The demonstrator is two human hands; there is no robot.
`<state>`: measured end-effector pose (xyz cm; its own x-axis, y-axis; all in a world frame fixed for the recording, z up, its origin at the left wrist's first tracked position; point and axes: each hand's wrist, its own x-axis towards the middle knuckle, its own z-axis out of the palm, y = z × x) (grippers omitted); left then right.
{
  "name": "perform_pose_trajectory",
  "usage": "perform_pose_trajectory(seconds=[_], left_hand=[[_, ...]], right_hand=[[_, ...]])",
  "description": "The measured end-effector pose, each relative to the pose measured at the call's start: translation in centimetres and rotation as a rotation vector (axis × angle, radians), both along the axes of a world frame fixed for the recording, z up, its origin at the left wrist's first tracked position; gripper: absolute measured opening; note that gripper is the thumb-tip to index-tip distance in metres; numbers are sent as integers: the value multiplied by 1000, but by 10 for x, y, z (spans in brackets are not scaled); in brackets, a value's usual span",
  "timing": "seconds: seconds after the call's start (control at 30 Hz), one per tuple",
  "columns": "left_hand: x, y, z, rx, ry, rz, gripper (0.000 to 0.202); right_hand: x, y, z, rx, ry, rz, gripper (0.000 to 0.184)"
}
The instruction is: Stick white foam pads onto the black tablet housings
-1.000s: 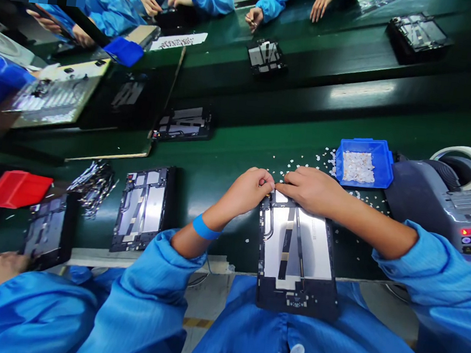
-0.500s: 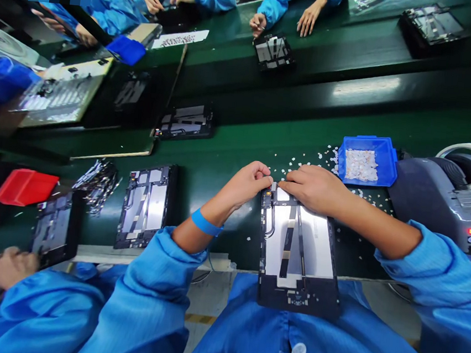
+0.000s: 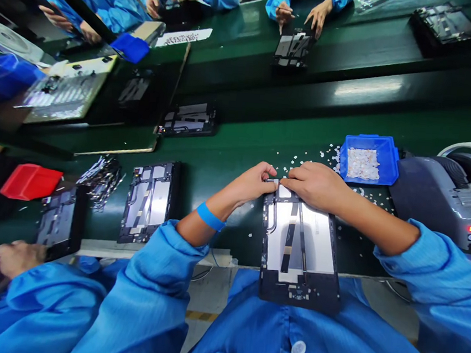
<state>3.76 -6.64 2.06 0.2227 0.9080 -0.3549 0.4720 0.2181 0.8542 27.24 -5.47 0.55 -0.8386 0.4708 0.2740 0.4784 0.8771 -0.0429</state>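
Note:
A tablet (image 3: 316,240) with its back off lies before me, its lower end jutting past the bench edge over my lap. Flat ribbon cables run along its bright metal inside. My left hand (image 3: 255,183) is at its top left corner, fingers curled and thumb tip on the top edge; whatever lies under the thumb is hidden. Along the same edge, my right hand (image 3: 315,185) is closed, its bunched fingertips pressed on the tablet close to the left thumb. Small white pieces (image 3: 296,159) are scattered on the bench just beyond both hands.
A blue bin (image 3: 390,163) of white pieces stands right, beside a grey tape dispenser (image 3: 434,190). Another open tablet (image 3: 150,201) lies left, near thin strips (image 3: 101,177) and a red bin (image 3: 30,182). A neighbour's hands (image 3: 10,266) are at lower left; co-workers sit across.
My left thumb has shifted slightly right along the tablet's top edge, covering a small light spot there. Across the bench, a co-worker's hands and tablet have moved right.

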Motion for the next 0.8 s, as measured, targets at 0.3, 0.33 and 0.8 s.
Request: perform_pose_trajectory(seconds=[0.3, 0.33, 0.8], left_hand=[[14, 13, -8, 17, 7, 21, 13], [15, 13, -8, 45, 32, 13, 14], [0, -170, -11, 315, 72, 29, 69]], right_hand=[[-3, 2, -6, 68, -5, -26, 31], [-2, 2, -4, 65, 2, -30, 31], [53, -163, 26, -690, 298, -565, 61]])
